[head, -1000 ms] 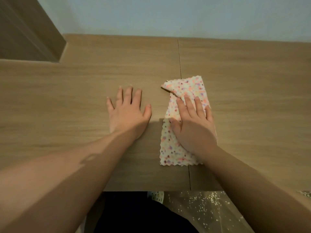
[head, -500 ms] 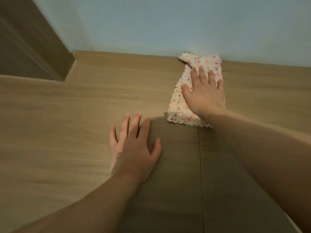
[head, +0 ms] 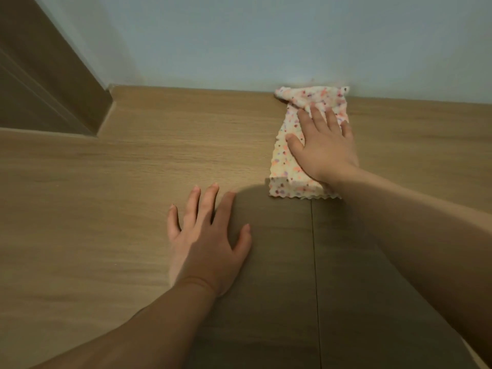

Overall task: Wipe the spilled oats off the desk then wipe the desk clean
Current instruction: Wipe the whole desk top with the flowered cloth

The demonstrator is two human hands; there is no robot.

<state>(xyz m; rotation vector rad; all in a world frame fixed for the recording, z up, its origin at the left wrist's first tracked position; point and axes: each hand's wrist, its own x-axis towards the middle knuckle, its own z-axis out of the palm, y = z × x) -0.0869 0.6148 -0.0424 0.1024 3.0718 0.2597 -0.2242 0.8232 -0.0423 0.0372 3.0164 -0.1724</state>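
Note:
A cream cloth with pink and purple dots lies folded on the wooden desk, its far end bunched against the wall. My right hand presses flat on the cloth with straight fingers. Nearer to me, my left hand rests flat on the bare desk, fingers spread, left of the seam between the two desk panels. I see no oats on the desk.
A pale blue wall closes the desk at the back. A dark wooden panel stands at the back left corner. A thin seam runs front to back through the desk.
My right hand has pushed the cloth away from me, from mid-desk up to the wall, where its far end has crumpled. My left hand has stayed flat on the desk.

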